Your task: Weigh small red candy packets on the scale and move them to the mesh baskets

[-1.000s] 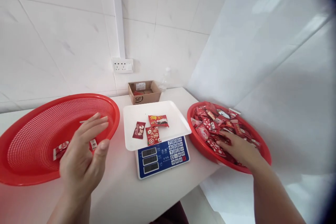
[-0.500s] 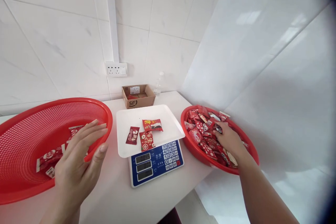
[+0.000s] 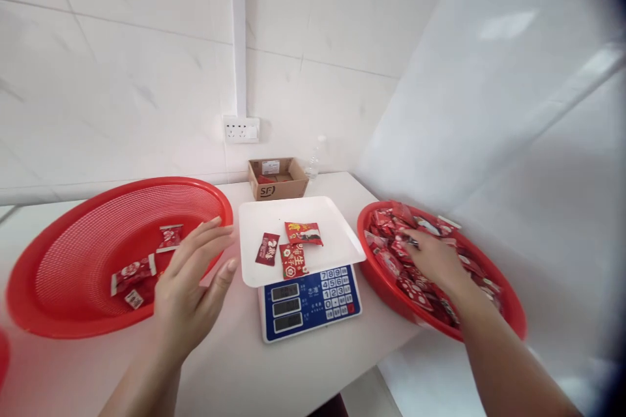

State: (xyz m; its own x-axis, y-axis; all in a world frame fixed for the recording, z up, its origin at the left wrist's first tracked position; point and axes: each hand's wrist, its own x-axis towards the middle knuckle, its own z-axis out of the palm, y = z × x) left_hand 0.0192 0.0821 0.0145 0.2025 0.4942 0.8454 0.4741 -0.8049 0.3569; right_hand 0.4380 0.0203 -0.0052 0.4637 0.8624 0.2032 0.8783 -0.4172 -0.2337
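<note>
Is a smooth, flat white table (image 3: 254, 371), set close to the tiled wall. Bears on the left a wide, red plastic basket (image 3: 73, 267) with perforated sides. Holds in the middle a white electronic scale (image 3: 313, 306) with a blue keypad panel and a white tray, just beside that basket. Carries, behind the scale, a small, open, brown cardboard box (image 3: 288, 190) and, close to it, a clear plastic bottle (image 3: 314, 161). Supports on the right a rounded, red plastic basin (image 3: 391, 300), jutting past the edge.
</note>
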